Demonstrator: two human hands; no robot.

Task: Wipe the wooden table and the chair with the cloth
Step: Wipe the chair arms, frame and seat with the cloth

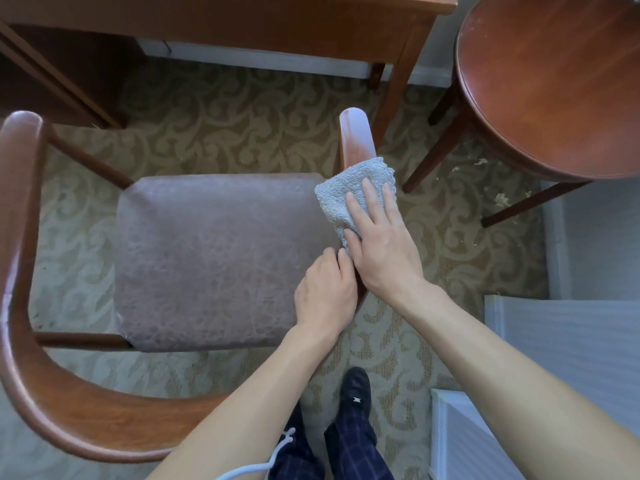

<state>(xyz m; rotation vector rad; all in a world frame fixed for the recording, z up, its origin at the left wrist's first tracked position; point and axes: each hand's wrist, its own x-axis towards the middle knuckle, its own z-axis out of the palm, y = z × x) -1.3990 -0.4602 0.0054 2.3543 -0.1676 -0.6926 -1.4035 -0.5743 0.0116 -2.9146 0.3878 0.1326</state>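
Note:
A wooden armchair (86,410) with a curved back and a brownish padded seat (214,258) stands below me. A grey terry cloth (349,188) lies over its right armrest (355,140). My right hand (377,244) presses flat on the cloth with the fingers spread. My left hand (325,292) grips the same armrest just behind the cloth, at the seat's right edge. A round wooden table (554,81) is at the upper right.
A wooden desk (242,19) runs along the top, its leg (398,84) close to the armrest. Patterned carpet (225,109) with crumbs lies under the round table. White panels (554,375) stand at the lower right. My foot (356,389) is below.

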